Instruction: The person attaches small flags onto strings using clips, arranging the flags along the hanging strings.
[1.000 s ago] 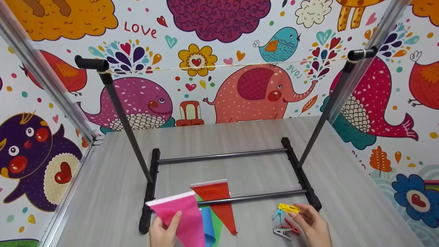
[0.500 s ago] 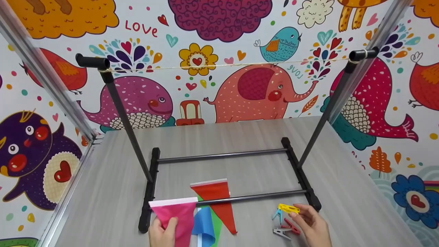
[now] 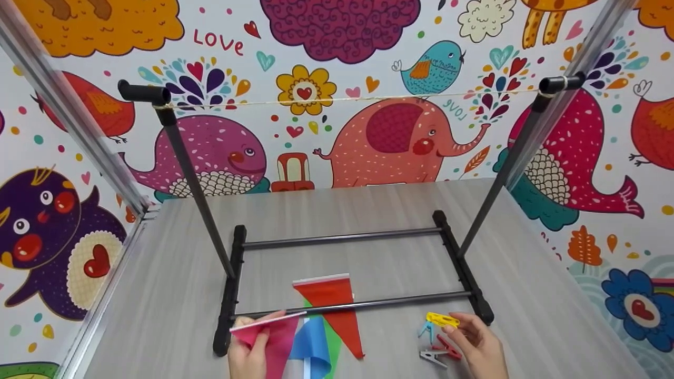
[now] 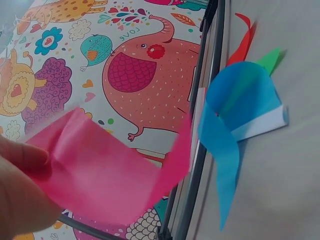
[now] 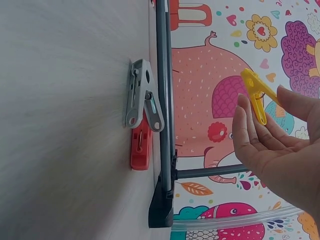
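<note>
My left hand (image 3: 248,353) pinches a pink pennant flag (image 3: 279,342) with a white top edge, thumb in front, at the lower left of the head view. Between the thumb and fingers of my right hand (image 3: 478,345) is a yellow clothespin (image 5: 256,95). Below that hand lie a grey clothespin (image 5: 142,97), a red clothespin (image 5: 141,147) and a light blue clothespin (image 3: 427,330). Beside the pink flag, a curled blue flag (image 3: 311,345), a green flag (image 3: 333,345) and a red flag (image 3: 337,305) overlap on the table.
A black rack (image 3: 226,295) stands on the grey wood-grain table (image 3: 337,205), its lower bar crossing the flag pile. A thin string (image 3: 358,100) stretches between its two upright posts. Behind it is a wall (image 3: 337,79) printed with cartoon animals.
My left hand has drawn the pink flag slightly leftward and tilted its top edge, baring more of the blue flag. My right hand stays nearly still with the yellow clothespin.
</note>
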Demonstrator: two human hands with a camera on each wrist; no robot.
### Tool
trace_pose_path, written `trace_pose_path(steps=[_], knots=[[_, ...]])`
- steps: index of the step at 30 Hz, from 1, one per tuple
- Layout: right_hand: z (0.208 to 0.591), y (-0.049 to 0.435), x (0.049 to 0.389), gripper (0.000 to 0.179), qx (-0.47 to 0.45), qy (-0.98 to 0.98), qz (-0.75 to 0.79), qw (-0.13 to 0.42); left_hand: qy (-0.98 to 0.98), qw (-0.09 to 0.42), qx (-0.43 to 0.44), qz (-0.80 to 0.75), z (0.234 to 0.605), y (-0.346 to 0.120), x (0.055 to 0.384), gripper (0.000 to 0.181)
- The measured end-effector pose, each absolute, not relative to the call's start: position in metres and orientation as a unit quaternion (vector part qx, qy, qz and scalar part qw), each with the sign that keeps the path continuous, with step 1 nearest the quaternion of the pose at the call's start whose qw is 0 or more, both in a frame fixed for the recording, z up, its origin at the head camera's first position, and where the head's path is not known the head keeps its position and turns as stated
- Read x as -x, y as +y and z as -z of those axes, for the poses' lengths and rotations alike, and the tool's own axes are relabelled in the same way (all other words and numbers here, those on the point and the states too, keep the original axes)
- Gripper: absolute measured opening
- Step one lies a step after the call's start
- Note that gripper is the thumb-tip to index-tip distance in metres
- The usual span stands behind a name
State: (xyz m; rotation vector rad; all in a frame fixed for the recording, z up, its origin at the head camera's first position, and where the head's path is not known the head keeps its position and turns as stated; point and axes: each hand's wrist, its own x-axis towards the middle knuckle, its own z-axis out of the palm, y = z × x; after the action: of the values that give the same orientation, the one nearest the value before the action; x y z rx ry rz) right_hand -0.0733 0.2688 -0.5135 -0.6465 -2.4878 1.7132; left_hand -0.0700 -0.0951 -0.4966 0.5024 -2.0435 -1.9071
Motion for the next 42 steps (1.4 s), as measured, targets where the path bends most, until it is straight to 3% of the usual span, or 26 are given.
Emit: trace_pose_path(steps=[4, 11, 28, 37, 42], knots=[[0.512, 0.268, 0.073, 0.048, 0.209, -0.809, -0.549, 0.024, -0.683, 0.144, -0.149, 0.7, 0.495, -0.094, 0.07, 0.009], [0.512, 0.268, 0.073, 0.049, 0.212, -0.807, -0.55, 0.019, -0.691, 0.099, -0.213, 0.683, 0.493, -0.094, 0.07, 0.04], [0.503, 0.269, 0.077, 0.039, 0.193, -0.82, -0.537, 0.034, -0.734, 0.082, -0.221, 0.637, 0.478, -0.081, 0.078, 0.051], [0.494, 0.27, 0.078, 0.039, 0.185, -0.827, -0.53, 0.044, -0.725, 0.103, -0.164, 0.661, 0.463, -0.066, 0.085, 0.046], [0.484, 0.272, 0.08, 0.034, 0.157, -0.835, -0.522, 0.072, -0.749, 0.134, -0.121, 0.638, 0.457, -0.063, 0.09, 0.034]])
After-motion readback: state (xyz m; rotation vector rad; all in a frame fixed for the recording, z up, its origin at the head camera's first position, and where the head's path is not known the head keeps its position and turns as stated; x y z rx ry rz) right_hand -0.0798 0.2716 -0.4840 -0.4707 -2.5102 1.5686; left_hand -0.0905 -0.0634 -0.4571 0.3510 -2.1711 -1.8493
